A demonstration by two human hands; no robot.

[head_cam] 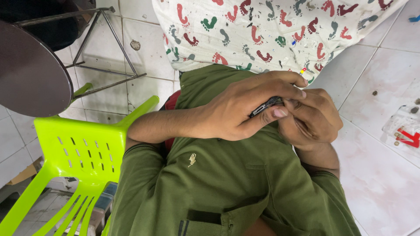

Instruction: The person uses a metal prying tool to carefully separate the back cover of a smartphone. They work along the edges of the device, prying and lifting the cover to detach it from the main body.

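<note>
Both of my hands are clasped together in front of my green shirt [210, 175], over my lap, which is covered in white cloth with coloured footprint shapes [262, 30]. My left hand [245, 105] reaches across from the left and wraps its fingers over a small dark flat device [264, 106]. Only a thin edge of the device shows between the fingers. My right hand [313, 118] cups the device from the right, its fingers curled under my left thumb. Most of the device is hidden.
A lime green plastic chair [83, 148] stands close on the left. A round dark tabletop [30, 74] on thin metal legs [105, 48] is at the upper left. A clear plastic packet with red marks [404, 131] lies on the white tiled floor [380, 175] at right.
</note>
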